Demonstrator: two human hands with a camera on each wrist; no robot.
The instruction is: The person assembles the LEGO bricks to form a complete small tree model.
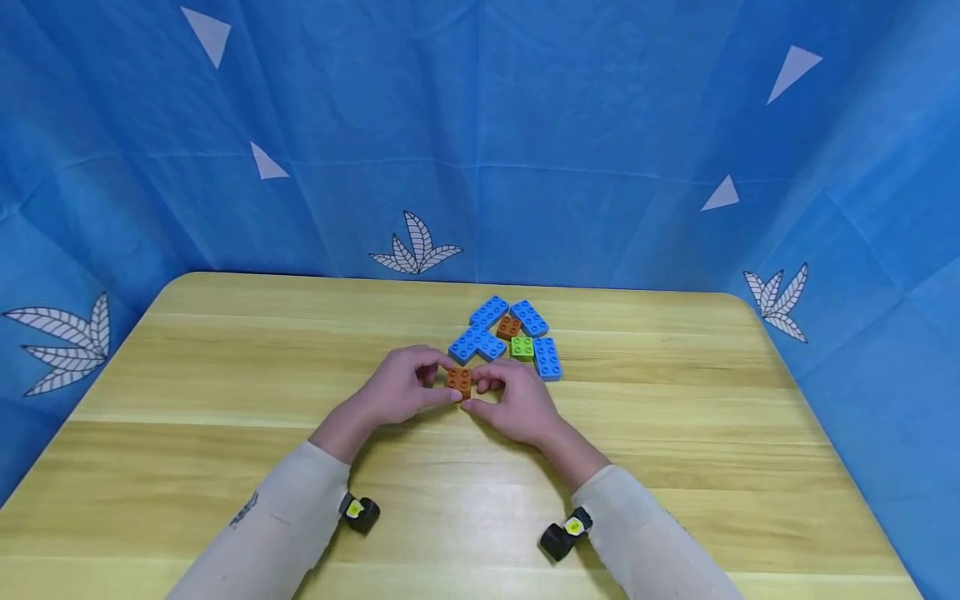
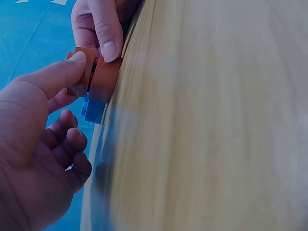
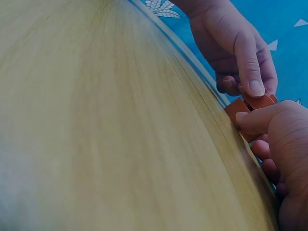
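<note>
Two orange building bricks are stacked between the hands near the middle of the table. My left hand [image 1: 401,387] pinches the upper orange brick [image 1: 458,378], thumb on its near side. Just below, my right hand [image 1: 521,403] grips the lower orange brick [image 2: 105,83] between thumb and fingers. A narrow dark gap shows between the two bricks in the left wrist view, and they sit slightly askew in the right wrist view. From above, the upper brick, with its studs facing up, mostly hides the lower one.
Just beyond the hands lie several blue bricks [image 1: 547,359], a green brick [image 1: 522,348] and another orange brick [image 1: 508,327]. The wooden table [image 1: 675,400] ends at a blue patterned cloth [image 1: 585,167] behind and at both sides.
</note>
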